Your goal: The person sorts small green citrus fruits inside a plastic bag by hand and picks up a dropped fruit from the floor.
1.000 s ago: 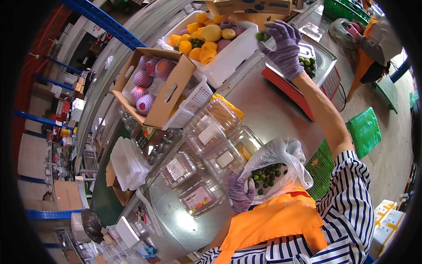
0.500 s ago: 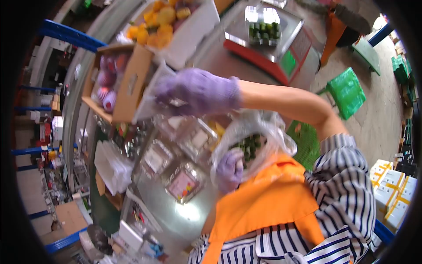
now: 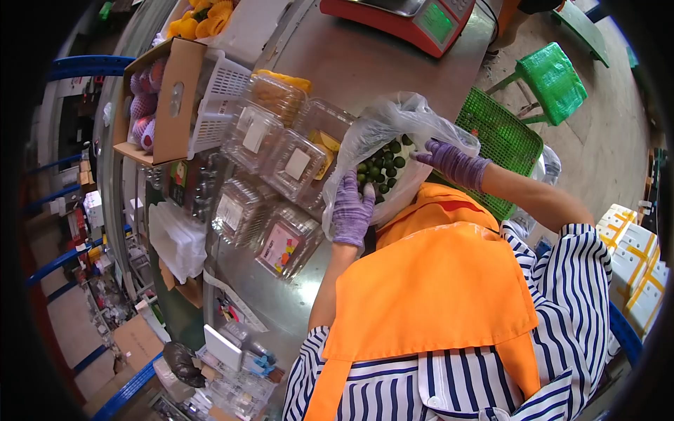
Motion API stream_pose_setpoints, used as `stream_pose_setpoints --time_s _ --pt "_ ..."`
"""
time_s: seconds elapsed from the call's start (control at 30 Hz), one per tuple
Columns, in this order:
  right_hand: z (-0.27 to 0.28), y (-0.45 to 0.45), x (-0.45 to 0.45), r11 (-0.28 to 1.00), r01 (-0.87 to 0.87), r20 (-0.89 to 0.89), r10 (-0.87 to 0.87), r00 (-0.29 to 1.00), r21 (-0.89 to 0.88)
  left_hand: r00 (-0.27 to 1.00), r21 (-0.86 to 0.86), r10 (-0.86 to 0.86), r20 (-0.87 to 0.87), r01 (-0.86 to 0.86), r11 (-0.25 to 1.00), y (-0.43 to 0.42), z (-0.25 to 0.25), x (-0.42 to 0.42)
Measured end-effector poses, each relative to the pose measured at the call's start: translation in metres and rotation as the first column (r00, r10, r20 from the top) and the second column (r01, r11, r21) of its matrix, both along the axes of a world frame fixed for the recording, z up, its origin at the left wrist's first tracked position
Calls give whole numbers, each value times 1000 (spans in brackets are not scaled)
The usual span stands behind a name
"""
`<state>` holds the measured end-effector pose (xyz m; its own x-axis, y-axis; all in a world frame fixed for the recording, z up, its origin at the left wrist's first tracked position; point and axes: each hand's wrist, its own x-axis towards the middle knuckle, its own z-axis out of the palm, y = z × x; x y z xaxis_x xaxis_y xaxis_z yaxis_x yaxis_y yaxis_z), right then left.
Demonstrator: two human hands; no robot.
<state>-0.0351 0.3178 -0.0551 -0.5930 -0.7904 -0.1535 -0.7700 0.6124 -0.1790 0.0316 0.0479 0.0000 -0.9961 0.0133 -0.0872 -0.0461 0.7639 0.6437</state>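
A clear plastic bag (image 3: 411,112) stands wide at the top in front of my orange apron. Inside it lie several small, round, dark green fruits (image 3: 382,168). My left hand (image 3: 352,210), in a purple knit glove, grips the near left side of the bag, thumb toward the fruits. On the opposite side, my right hand (image 3: 456,163), gloved alike, reaches over the rim and holds the bag there. Its fingertips point in at the fruits. Left of the bag are clear plastic clamshell boxes (image 3: 295,165), and one stack (image 3: 279,247) bears a pink label.
A red scale (image 3: 421,31) with a green display sits at the far table edge. To the left are a white basket (image 3: 219,98) and a cardboard box (image 3: 172,105) of net-wrapped fruits. A green crate (image 3: 502,144) and green stool (image 3: 551,81) are on the right.
My right hand has come back from above the white basket at the left to the bag's right side. My left hand stays at the bag. The camera view has shifted.
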Motion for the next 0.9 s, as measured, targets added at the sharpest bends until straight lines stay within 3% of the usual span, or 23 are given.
stream_pose_setpoints --time_s 0.07,0.1,0.13,0.17,0.2,0.23,0.27,0.3,0.37,0.47,0.57,0.6,0.7,0.73,0.83,0.9 --pt "8 0 1 996 48 86 -42 995 -69 997 -60 -7 -75 2 998 -10 -22 -2" --pt "-8 -1 9 990 77 91 -66 994 -115 999 -93 21 35 -18 995 -6 -13 -4" --pt "-22 -8 16 961 132 -33 -144 989 -245 986 -82 -69 -154 57 995 -3 -3 -10" --pt "-20 -13 -3 919 185 -39 -211 977 -348 927 -89 -154 -342 132 987 2 3 -27" --pt "-10 -21 -23 863 227 -37 -272 961 -452 933 -144 -190 -306 152 978 11 8 -44" --pt "-4 -23 -20 807 314 128 -290 948 -500 953 -191 -210 -220 169 967 16 13 -38" --pt "18 -26 -6 748 414 315 -283 906 -518 971 -127 -204 -124 188 974 24 20 -44" --pt "67 -30 -14 751 506 347 -382 857 -424 969 -148 -214 -122 195 970 26 10 -52" --pt "52 -38 -25 699 492 118 -512 851 -518 953 -142 -188 -238 158 977 33 6 -74" --pt "40 -45 -40 635 661 186 -650 737 -400 980 -105 -136 -148 121 987 39 -5 -96" --pt "19 -47 -55 541 706 305 -650 696 -458 993 -119 -100 -66 91 989 37 -31 -111" --pt "14 -45 -58 562 727 318 -659 682 -396 999 -85 -50 16 52 995 39 -22 -112" --pt "-8 -33 -70 598 695 296 -634 715 -399 970 -230 -32 239 88 969 35 -12 -128" --pt "-24 -30 -78 605 662 250 -626 739 -442 983 -216 -40 182 80 973 35 -10 -129" --pt "-7 -23 -78 508 668 296 -629 719 -544 990 -194 -139 -11 134 972 32 -33 -127" --pt "-12 -23 -74 353 763 519 -574 634 -542 991 -211 -131 20 132 969 32 -40 -118"
